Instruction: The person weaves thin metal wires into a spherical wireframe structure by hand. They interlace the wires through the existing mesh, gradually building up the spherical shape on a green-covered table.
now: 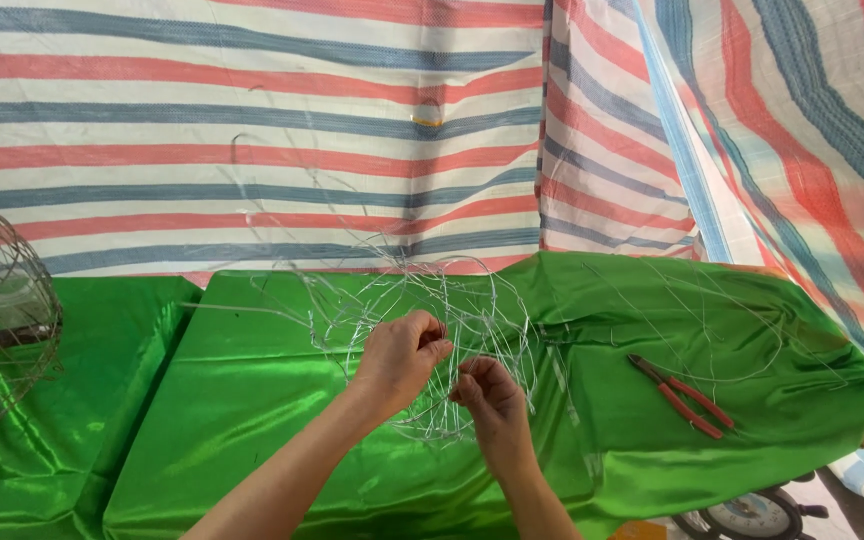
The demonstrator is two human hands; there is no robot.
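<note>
Pinching a loose tangle of thin wire point(422, 300), the left hand point(399, 355) and right hand point(492, 395) worked close together above the green-draped table's point(252, 400) middle, both closed on strands.

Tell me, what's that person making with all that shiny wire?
A person is working a tangle of thin silvery wire with both bare hands over a table draped in shiny green cloth. The left hand pinches strands near the top; the right hand grips wire just below. Red-handled pliers lie unused on the cloth to the right. What it will become isn't clear.
</note>
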